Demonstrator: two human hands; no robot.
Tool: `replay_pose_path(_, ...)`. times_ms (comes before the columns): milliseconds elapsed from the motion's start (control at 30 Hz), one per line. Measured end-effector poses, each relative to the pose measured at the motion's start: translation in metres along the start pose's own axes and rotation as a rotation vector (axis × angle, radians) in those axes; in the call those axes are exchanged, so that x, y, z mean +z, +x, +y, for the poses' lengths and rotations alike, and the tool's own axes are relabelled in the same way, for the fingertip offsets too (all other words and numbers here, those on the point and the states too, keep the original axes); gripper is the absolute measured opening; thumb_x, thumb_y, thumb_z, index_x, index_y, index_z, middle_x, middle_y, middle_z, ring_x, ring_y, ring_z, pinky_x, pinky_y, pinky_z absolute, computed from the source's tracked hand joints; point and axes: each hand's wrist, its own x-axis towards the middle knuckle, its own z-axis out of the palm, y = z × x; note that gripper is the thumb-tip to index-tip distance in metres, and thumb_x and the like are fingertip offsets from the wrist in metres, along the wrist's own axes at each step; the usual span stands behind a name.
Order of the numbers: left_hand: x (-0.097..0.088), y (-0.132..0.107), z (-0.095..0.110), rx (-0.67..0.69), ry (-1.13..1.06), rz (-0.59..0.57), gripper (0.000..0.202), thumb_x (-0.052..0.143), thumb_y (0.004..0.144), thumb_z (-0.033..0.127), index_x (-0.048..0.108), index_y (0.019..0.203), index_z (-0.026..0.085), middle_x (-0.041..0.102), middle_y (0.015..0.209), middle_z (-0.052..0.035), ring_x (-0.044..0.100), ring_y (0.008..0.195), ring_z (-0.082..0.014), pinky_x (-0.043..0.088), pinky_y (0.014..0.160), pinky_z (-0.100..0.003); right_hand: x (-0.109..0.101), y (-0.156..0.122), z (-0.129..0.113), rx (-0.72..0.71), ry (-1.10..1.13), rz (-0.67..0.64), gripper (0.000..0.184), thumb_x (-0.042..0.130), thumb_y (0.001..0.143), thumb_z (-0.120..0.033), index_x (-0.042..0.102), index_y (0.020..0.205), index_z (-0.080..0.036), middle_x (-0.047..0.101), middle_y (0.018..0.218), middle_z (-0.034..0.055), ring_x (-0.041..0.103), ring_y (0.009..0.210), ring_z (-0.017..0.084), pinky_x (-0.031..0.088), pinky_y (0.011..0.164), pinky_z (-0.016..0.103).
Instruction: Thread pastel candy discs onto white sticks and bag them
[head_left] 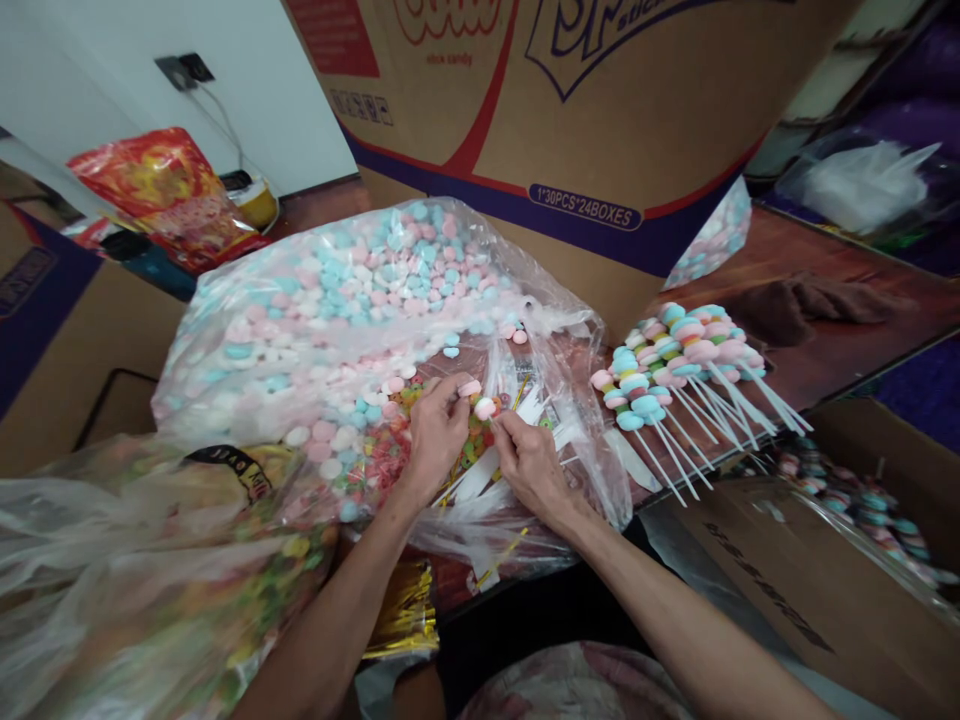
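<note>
My left hand point(435, 432) pinches a pink candy disc point(470, 388) at its fingertips. My right hand point(527, 462) is closed on a white stick that carries another pink candy point(485, 408) at its tip. Both hands meet over an open clear plastic bag point(330, 320) full of pink, blue and white candy discs. White plastic sticks point(480, 475) lie under the hands. A pile of finished candy skewers point(675, 370) lies to the right on the brown table.
A large printed cardboard box point(600, 110) stands behind the bag. Another clear bag of colourful candy point(150, 570) lies at the lower left, gold twist ties point(409, 610) beside it. A box with more skewers point(847, 500) sits at the right.
</note>
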Motion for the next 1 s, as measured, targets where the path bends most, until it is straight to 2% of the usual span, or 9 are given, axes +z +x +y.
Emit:
replay_pose_path(167, -0.005, -0.007, 0.013, 0.010, -0.010, -0.084, 0.030, 0.048, 0.091, 0.018, 0.070, 0.112, 0.022, 0.067, 0.100, -0.0060, 0.063, 0.095, -0.0195, 0.049, 0.086, -0.031, 0.000, 0.001, 0.000, 0.010, -0.019, -0.002, 0.022, 0.038, 0.095, -0.021, 0.057, 0.082, -0.021, 0.044, 0.058, -0.0029, 0.038, 0.052, 0.014, 0.028, 0.056, 0.026)
replay_pose_path(333, 0.000, -0.017, 0.022, -0.013, -0.068, -0.137, 0.033, 0.044, 0.094, 0.020, 0.070, 0.114, 0.020, 0.066, 0.098, -0.0061, 0.062, 0.094, -0.0185, 0.049, 0.085, -0.030, 0.000, 0.002, 0.002, 0.002, -0.053, 0.016, 0.025, 0.036, 0.095, -0.019, 0.059, 0.085, -0.019, 0.046, 0.061, -0.0017, 0.039, 0.053, 0.014, 0.026, 0.057, 0.027)
replay_pose_path(467, 0.003, -0.020, 0.021, -0.050, -0.143, -0.168, 0.034, 0.045, 0.094, 0.022, 0.071, 0.115, 0.019, 0.070, 0.106, -0.0075, 0.064, 0.101, -0.0204, 0.049, 0.092, -0.033, -0.001, 0.003, 0.003, 0.018, -0.083, 0.053, 0.024, 0.036, 0.095, -0.019, 0.057, 0.083, -0.019, 0.046, 0.061, -0.0015, 0.041, 0.055, 0.015, 0.026, 0.058, 0.027)
replay_pose_path(567, -0.006, -0.010, 0.013, -0.093, -0.170, -0.169, 0.037, 0.046, 0.094, 0.025, 0.070, 0.121, 0.019, 0.072, 0.111, -0.0075, 0.066, 0.102, -0.0217, 0.050, 0.093, -0.035, -0.001, 0.004, 0.003, 0.033, -0.075, 0.066, 0.026, 0.036, 0.097, -0.022, 0.055, 0.080, -0.020, 0.045, 0.060, -0.0021, 0.040, 0.054, 0.014, 0.026, 0.057, 0.027)
replay_pose_path(633, -0.019, 0.006, 0.004, -0.104, -0.053, -0.157, 0.041, 0.044, 0.093, 0.025, 0.067, 0.126, 0.018, 0.074, 0.108, -0.0077, 0.067, 0.098, -0.0223, 0.052, 0.089, -0.035, -0.001, 0.004, 0.002, 0.033, -0.058, 0.069, 0.027, 0.037, 0.098, -0.025, 0.054, 0.078, -0.021, 0.045, 0.059, -0.0026, 0.039, 0.053, 0.014, 0.026, 0.057, 0.027)
replay_pose_path(700, -0.033, 0.024, -0.006, -0.083, 0.276, -0.120, 0.039, 0.046, 0.091, 0.022, 0.072, 0.119, 0.018, 0.074, 0.103, -0.0098, 0.067, 0.098, -0.0253, 0.050, 0.090, -0.037, -0.001, 0.004, 0.001, 0.034, -0.050, 0.080, 0.028, 0.038, 0.099, -0.027, 0.054, 0.077, -0.021, 0.045, 0.058, -0.0028, 0.039, 0.052, 0.013, 0.026, 0.057, 0.027)
replay_pose_path(767, -0.046, 0.040, -0.014, -0.055, 0.598, -0.211, 0.038, 0.045, 0.089, 0.019, 0.076, 0.111, 0.017, 0.072, 0.101, -0.0141, 0.065, 0.100, -0.0295, 0.048, 0.092, -0.040, 0.000, 0.004, 0.002, 0.034, -0.055, 0.085, 0.028, 0.038, 0.099, -0.027, 0.055, 0.077, -0.021, 0.046, 0.058, -0.0026, 0.040, 0.052, 0.013, 0.026, 0.057, 0.027)
replay_pose_path(833, -0.052, 0.051, -0.018, -0.025, 0.792, -0.317, 0.036, 0.046, 0.088, 0.020, 0.076, 0.108, 0.018, 0.071, 0.101, -0.0169, 0.064, 0.102, -0.0323, 0.047, 0.092, -0.042, 0.001, 0.003, 0.002, 0.032, -0.065, 0.074, 0.027, 0.039, 0.099, -0.027, 0.056, 0.079, -0.021, 0.047, 0.059, -0.0022, 0.041, 0.052, 0.013, 0.026, 0.057, 0.027)
replay_pose_path(1000, -0.047, 0.060, -0.015, -0.071, 0.918, -0.451, 0.030, 0.051, 0.086, 0.026, 0.075, 0.101, 0.017, 0.071, 0.099, -0.0168, 0.065, 0.097, -0.0324, 0.048, 0.083, -0.039, 0.001, 0.003, 0.002, 0.018, -0.083, 0.043, 0.026, 0.039, 0.099, -0.027, 0.058, 0.082, -0.020, 0.050, 0.060, -0.0013, 0.042, 0.053, 0.013, 0.027, 0.057, 0.026)
